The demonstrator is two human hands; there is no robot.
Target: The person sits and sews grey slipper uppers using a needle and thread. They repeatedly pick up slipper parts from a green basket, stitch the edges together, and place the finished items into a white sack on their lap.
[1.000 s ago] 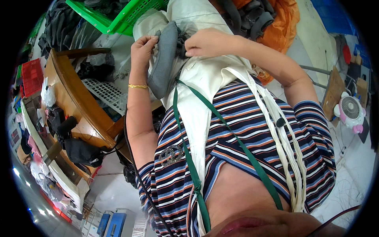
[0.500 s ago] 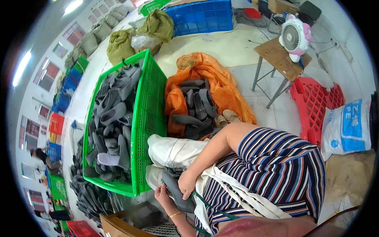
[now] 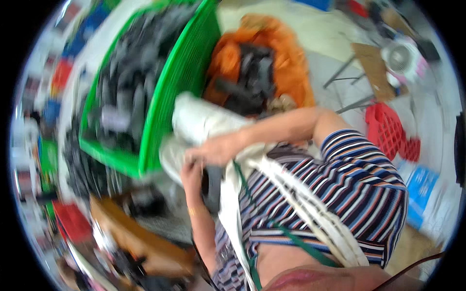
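Observation:
My left hand (image 3: 191, 177), with a gold bracelet on its wrist, is raised with fingers closed against the fingertips of my right hand (image 3: 221, 148). Motion blur hides what is pinched where they meet. A dark grey slip-on shoe (image 3: 211, 186) is just below the hands, in front of my body, partly covered by them. Whether either hand grips it cannot be made out. White cloth (image 3: 206, 119) is draped over my lap, behind the hands. To the left stands a green plastic crate (image 3: 182, 72) full of dark grey shoes (image 3: 128, 72).
An orange sack (image 3: 286, 53) holds more dark shoes beyond my lap. Dark shoes are heaped left of the crate. Near left is a cardboard box (image 3: 141, 237). At right are a small table (image 3: 371, 68), a white-and-pink fan (image 3: 403, 60) and a red plastic pallet (image 3: 383, 131).
The view has swung and blurred. My right hand has left the shoe's side and come up to my left fingertips. The shoe now sits lower, under the hands.

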